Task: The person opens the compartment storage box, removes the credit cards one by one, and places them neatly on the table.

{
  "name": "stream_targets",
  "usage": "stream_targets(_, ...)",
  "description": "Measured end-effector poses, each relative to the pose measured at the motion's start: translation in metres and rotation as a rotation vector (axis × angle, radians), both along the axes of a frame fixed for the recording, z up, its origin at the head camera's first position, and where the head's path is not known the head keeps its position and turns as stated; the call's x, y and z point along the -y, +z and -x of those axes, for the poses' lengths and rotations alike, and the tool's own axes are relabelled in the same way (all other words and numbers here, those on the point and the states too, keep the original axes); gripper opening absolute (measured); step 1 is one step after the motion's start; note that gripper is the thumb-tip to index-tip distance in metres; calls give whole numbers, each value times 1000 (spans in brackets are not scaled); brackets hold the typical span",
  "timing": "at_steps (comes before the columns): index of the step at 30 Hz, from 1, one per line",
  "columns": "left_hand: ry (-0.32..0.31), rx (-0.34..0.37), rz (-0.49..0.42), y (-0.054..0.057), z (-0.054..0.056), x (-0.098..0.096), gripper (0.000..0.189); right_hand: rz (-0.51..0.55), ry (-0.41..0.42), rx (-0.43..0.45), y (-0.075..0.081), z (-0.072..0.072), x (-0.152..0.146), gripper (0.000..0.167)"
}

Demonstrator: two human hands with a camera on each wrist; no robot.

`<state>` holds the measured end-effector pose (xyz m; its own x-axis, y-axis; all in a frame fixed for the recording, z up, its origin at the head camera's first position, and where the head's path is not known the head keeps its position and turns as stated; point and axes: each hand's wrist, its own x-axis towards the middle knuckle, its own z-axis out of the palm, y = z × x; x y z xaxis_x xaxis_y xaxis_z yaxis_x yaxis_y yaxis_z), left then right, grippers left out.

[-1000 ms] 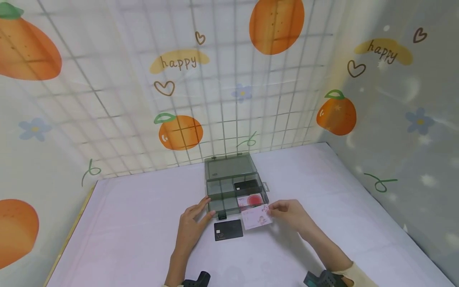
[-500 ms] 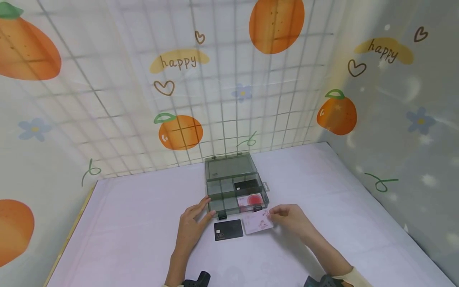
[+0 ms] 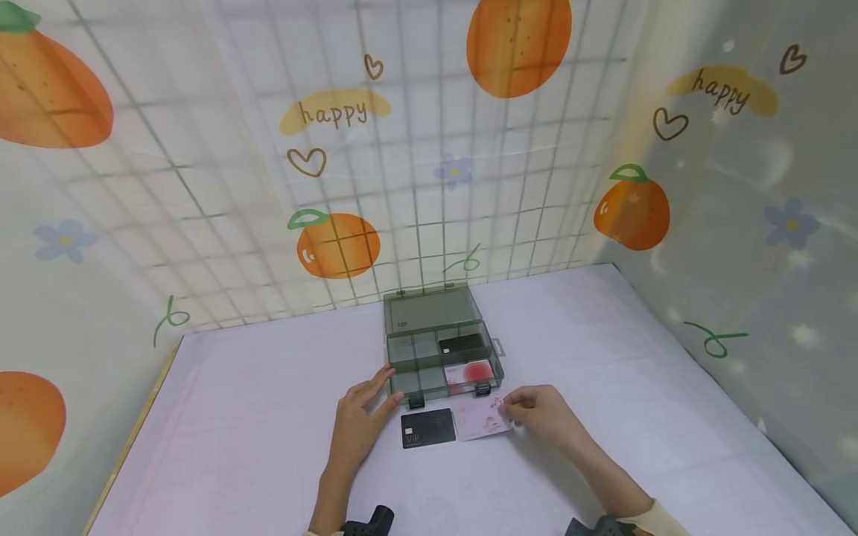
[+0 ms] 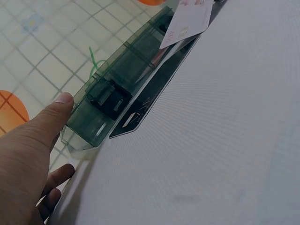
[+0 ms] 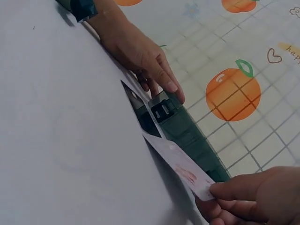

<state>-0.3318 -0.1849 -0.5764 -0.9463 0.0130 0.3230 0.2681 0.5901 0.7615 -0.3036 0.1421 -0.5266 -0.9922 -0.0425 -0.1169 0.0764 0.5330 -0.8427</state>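
Note:
A transparent green compartment box [image 3: 406, 378] stands with its lid [image 3: 432, 311] flipped back. My left hand [image 3: 362, 418] rests at its front left corner, fingers extended and spread along the edge; the thumb [image 4: 58, 108] touches the box wall. Between thumb and fingers, my right hand [image 3: 546, 411] pinches the right edge of a pale pink printed card [image 3: 477, 418]. That card is tilted, low over the table in front of the box. Just left of it lies a black VIP card [image 3: 429, 429]. The right compartments hold another black card [image 3: 461, 344] and a red-and-white card [image 3: 473, 373].
A white-covered table [image 3: 268, 417] carries everything. Behind it, a curtain printed with oranges [image 3: 338, 246] hangs in front of a wire grid; a grey printed curtain [image 3: 731, 246] closes off the right side. Two dark latches [image 3: 416, 400] project from the box front.
The right hand has brought the pink card forward and down from the box's front right edge to beside the black VIP card. My left hand stays at the box corner.

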Motion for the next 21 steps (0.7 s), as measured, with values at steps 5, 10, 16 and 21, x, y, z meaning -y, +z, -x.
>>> stream_targets(5, -2, -12, -1, 2, -1, -1, 56, -115, -9, -50, -6, 0, 1, 5)
stream_targets(10, 2, -18, -7, 4, -2, -1, 53, -145, -15, -83, -7, -2, 5, 7)
stream_targets(16, 3, -25, -7, 3, -2, -1, 53, -192, -44, -97, -8, -4, 8, 9)
stream_targets(21, -1, -17, -8, 2, -2, 0, 54, -213, -44, -124, -12, -2, 1, 6)
